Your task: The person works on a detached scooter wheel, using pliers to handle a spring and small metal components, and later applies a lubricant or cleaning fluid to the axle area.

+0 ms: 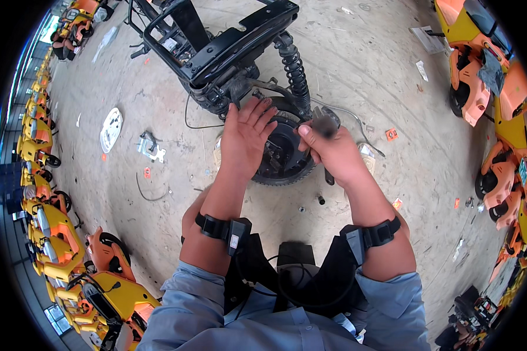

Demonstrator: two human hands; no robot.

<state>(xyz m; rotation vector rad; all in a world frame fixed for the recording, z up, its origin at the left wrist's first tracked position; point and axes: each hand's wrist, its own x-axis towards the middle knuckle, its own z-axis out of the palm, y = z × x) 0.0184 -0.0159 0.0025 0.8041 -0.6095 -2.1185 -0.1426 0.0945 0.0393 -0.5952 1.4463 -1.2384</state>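
My right hand [334, 146] is closed around a hammer [327, 121]. Its blurred grey head sticks up above my thumb and its dark handle end shows below my fist. To the left, my left hand [249, 137] is open, palm turned up and fingers stretched toward the scooter's underside, holding nothing. Beyond both hands stands a stripped scooter frame [240, 44] with a black coil spring shock absorber [294, 70]. The black wheel [284, 175] lies behind and between my hands, partly hidden by them. Whether my left fingertips touch the scooter, I cannot tell.
A small black socket-like cylinder [321, 200] is on the concrete floor. A metal bracket [151, 147], a white oval panel [111, 130] and a bent cable [149, 196] lie to the left. Rows of yellow and orange scooters [58, 251] line both sides.
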